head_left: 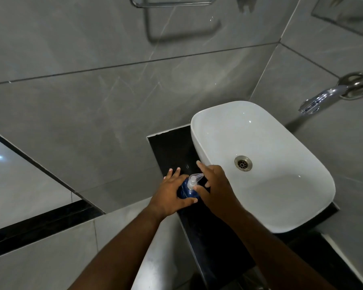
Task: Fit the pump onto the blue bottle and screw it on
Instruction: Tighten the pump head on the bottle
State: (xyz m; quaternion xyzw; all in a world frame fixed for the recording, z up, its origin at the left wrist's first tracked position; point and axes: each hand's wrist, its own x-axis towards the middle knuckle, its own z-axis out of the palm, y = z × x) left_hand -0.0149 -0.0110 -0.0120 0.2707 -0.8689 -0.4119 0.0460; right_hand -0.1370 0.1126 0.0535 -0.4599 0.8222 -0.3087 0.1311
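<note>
A blue bottle (186,190) stands upright on the black counter (172,147), just left of the white basin. A clear pump (194,180) sits on its neck, nozzle pointing right and away. My left hand (169,194) wraps the bottle's body from the left, thumb across the front. My right hand (216,189) comes in from the right, its thumb and fingers at the pump's collar, the index finger stretched out past it. The bottle's lower part is hidden by my hands.
A white oval basin (302,206) with a metal drain (243,163) fills the counter's right side. A chrome tap (331,95) juts from the grey tiled wall above it. A towel rail (172,3) hangs high on the wall. The counter's edge drops off at left.
</note>
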